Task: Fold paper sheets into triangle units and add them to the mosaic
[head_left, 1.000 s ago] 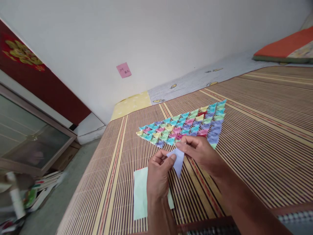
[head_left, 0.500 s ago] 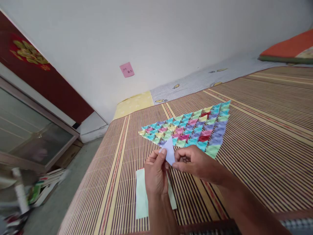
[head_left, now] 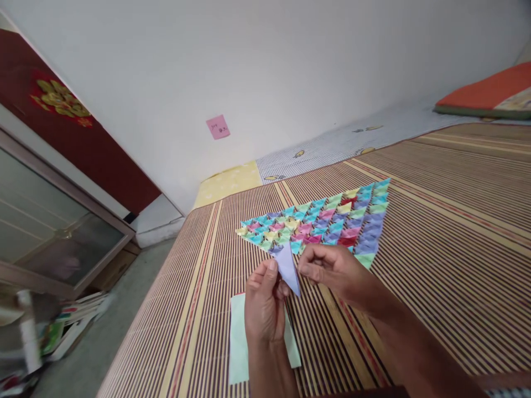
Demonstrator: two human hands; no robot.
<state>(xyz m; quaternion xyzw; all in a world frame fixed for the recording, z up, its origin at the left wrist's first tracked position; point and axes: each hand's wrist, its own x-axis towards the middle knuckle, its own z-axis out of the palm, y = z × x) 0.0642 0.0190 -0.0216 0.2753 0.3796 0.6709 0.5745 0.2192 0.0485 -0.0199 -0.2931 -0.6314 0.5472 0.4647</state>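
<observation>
A folded lavender paper triangle [head_left: 287, 268] is pinched between the thumb and fingers of my left hand [head_left: 264, 298]. One of its points faces up and another slants down to the right. Just beside the paper's right edge is my right hand [head_left: 327, 265], its fingers curled and thumb pressed to them; whether the fingertips touch the edge is hard to tell. Beneath my left wrist lies pale green paper [head_left: 238, 342], partly covered by the forearm. Beyond both hands, many small folded paper pieces [head_left: 323, 215] in several colours sit in overlapping rows forming a large triangle.
A striped mat [head_left: 199, 331] covers the bed. Patterned cloth [head_left: 315, 149] runs along the wall, with an orange folded quilt [head_left: 477, 91] at far right. A pink note [head_left: 218, 127] is on the wall. To the left are a glass-paned door [head_left: 53, 221] and floor clutter.
The lavender triangle has turned in my left hand, its lower point now further down and right. My right fingers have drawn slightly up and away from its lower corner. The view has tilted slightly.
</observation>
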